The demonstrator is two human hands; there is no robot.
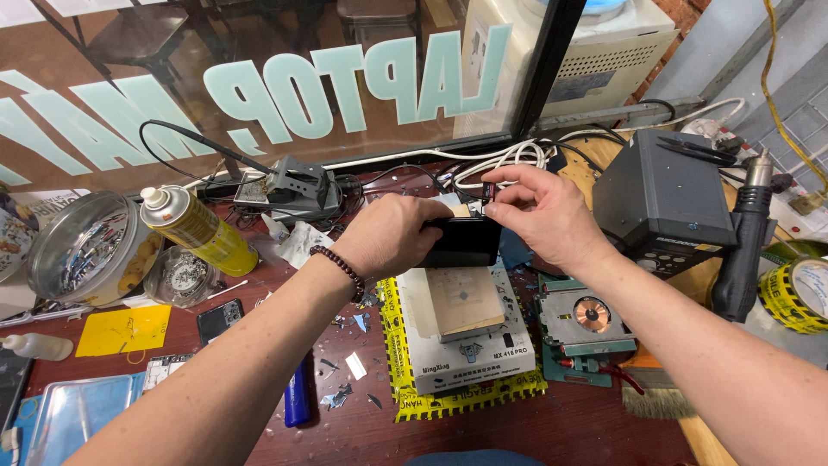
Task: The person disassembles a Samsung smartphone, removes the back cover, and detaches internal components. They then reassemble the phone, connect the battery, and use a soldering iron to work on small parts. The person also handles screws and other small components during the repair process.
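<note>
- We take the white heating pad station (466, 341) at the bench centre as our landmark; it sits on yellow-and-black hazard tape (392, 380), with a tan sheet on its top.
- Nearer to us than the station, on its left: a blue lighter (298, 399) lying on the dark red bench (561, 431), among scattered shards.
- To the station's right: a green board with a copper coil (592, 314); beyond that, a roll of yellow tape (798, 293).
- Just above the station's far edge: a black phone (461, 242), lifted clear of it.
- Our left hand (388, 237), with a bead bracelet at the wrist, closes around the phone's left end.
- Our right hand (543, 216) pinches a small dark part (488, 192) between thumb and forefinger at the phone's top edge.
- Far left of the station: a yellow spray can (198, 229) and a round tin (82, 246).
- Far right of the station: a grey rework unit (660, 203) with a hot-air handle (746, 242).
</note>
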